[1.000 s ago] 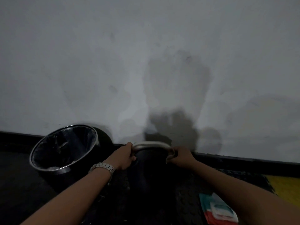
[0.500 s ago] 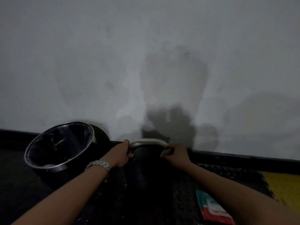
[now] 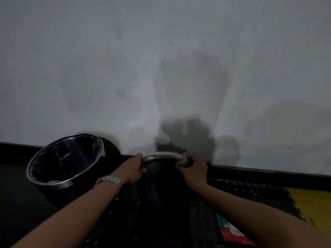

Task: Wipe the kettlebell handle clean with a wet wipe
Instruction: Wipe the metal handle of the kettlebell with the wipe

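Note:
A black kettlebell [image 3: 161, 190] stands on the dark floor mat in front of me, its curved silver handle [image 3: 162, 156] on top. My left hand [image 3: 133, 169], a metal watch on its wrist, grips the handle's left end. My right hand [image 3: 194, 170] grips the handle's right end with a pale wet wipe [image 3: 183, 163] wrapped between its fingers and the metal. Most of the wipe is hidden under the fingers.
A black bin [image 3: 66, 160] with a silver rim and a plastic liner stands to the left against the wall. A teal and red wipe packet [image 3: 232, 233] lies on the mat at the lower right, partly behind my right forearm. A yellow mat tile [image 3: 313, 206] is at the far right.
My view has shifted a little. My right hand with the wipe has slid slightly along the right bend of the handle. The left hand keeps its hold.

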